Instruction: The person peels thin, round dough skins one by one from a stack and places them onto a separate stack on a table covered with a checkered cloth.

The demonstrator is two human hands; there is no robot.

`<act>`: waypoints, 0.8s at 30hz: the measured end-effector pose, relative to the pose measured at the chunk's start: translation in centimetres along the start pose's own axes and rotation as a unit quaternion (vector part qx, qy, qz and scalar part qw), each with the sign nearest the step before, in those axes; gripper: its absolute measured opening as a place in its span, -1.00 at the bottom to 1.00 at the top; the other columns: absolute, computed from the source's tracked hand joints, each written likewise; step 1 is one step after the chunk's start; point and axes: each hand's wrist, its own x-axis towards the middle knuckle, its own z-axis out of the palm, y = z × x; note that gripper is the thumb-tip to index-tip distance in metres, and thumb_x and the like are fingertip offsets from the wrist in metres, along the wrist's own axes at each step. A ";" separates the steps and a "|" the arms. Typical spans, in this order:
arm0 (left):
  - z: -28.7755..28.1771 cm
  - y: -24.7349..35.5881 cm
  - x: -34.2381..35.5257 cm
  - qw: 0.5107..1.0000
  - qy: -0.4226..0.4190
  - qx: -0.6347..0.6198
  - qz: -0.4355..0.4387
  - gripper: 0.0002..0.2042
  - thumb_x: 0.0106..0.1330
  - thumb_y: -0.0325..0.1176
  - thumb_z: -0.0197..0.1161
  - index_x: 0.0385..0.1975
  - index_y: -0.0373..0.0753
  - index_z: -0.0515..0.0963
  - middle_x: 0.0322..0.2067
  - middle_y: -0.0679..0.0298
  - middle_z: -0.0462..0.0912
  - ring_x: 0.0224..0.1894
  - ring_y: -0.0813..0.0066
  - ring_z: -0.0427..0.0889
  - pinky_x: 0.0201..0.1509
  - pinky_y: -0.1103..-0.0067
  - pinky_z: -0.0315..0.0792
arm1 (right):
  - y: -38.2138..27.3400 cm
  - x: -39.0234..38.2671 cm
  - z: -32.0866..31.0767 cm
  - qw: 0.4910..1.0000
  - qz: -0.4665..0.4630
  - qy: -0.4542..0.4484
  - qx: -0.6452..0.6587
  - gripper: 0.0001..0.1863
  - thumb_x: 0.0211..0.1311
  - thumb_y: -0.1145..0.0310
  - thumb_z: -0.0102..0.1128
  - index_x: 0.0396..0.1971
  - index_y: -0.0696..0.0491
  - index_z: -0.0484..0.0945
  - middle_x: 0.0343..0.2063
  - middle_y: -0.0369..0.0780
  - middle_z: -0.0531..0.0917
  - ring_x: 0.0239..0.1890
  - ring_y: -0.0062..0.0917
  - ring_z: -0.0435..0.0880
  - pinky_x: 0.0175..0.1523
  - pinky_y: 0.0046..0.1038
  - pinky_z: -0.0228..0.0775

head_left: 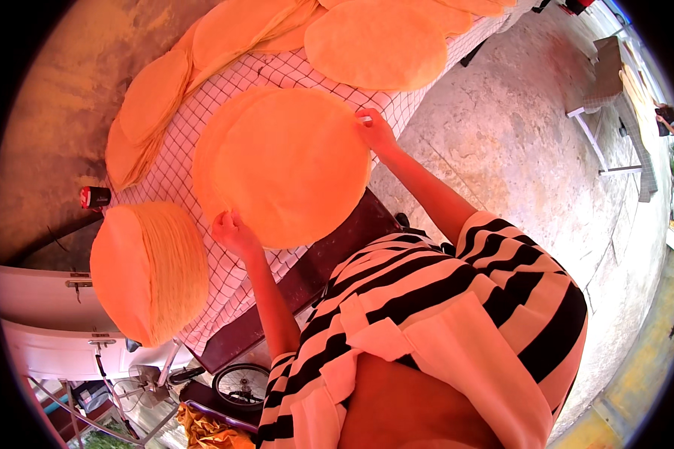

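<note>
A wide stack of thin round sheets [284,165], orange in this light, lies in front of me on a checked cloth. On its near left rim, my left hand [236,233] is closed, thumb and fingers pinching the edge of the top sheet. Across the stack, my right hand [376,133] pinches the far right edge, its fingers partly bent. The top sheet lies almost flat over the others, slightly offset from those below. How many layers each hand grips is hidden.
A tall stack of similar sheets [150,273] stands at the left on the checked cloth [262,72]. More piles [374,45] line the table's far side. A dark red can [95,197] sits by the left edge. Below are a bicycle wheel [241,385] and a fan [138,385].
</note>
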 end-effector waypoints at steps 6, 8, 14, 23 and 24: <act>0.5 0.4 -0.2 0.962 -0.010 -0.239 -0.130 -0.85 0.23 -0.45 0.00 -0.53 -0.39 0.37 -0.61 0.31 0.34 -0.52 0.58 0.28 -0.44 0.63 0.25 | 0.2 1.1 -0.1 0.996 0.080 -0.020 0.029 -0.66 -0.08 0.27 0.25 -0.32 0.07 0.38 -0.52 -0.29 0.49 -0.58 -0.67 0.44 -0.59 -0.59 0.22; 0.5 -0.3 -0.1 0.957 -0.013 -0.211 -0.197 -0.82 0.23 -0.45 -0.02 -0.59 -0.38 0.32 -0.67 0.34 0.28 -0.56 0.61 0.22 -0.48 0.65 0.21 | 0.0 1.2 -0.1 0.993 0.107 -0.034 0.024 -0.68 -0.10 0.26 0.26 -0.39 0.08 0.38 -0.57 -0.29 0.47 -0.60 -0.68 0.42 -0.63 -0.59 0.18; 1.6 -1.4 0.1 0.960 -0.031 -0.207 -0.187 -0.78 0.21 -0.43 0.00 -0.65 -0.38 0.28 -0.66 0.34 0.28 -0.55 0.59 0.22 -0.47 0.60 0.23 | -0.5 1.2 -0.2 0.996 0.073 -0.051 -0.026 -0.72 -0.16 0.25 0.23 -0.72 0.14 0.39 -0.73 -0.31 0.45 -0.64 -0.64 0.39 -0.55 -0.48 0.21; 1.7 -2.4 0.1 0.957 -0.047 -0.182 -0.221 -0.76 0.19 -0.37 0.02 -0.62 -0.42 0.35 -0.63 0.23 0.40 -0.54 0.50 0.29 -0.44 0.53 0.26 | -0.1 0.3 1.2 0.997 0.028 0.041 -0.061 -0.67 -0.06 0.14 0.16 -0.63 0.10 0.36 -0.66 -0.28 0.44 -0.58 -0.61 0.38 -0.47 -0.47 0.23; 1.8 -2.8 -0.1 0.959 -0.050 -0.170 -0.221 -0.77 0.19 -0.36 0.03 -0.60 -0.42 0.36 -0.62 0.22 0.41 -0.54 0.48 0.30 -0.44 0.52 0.27 | 0.4 0.3 1.4 0.997 0.025 0.049 -0.057 -0.69 -0.06 0.17 0.17 -0.60 0.12 0.36 -0.65 -0.27 0.45 -0.57 -0.61 0.40 -0.47 -0.47 0.25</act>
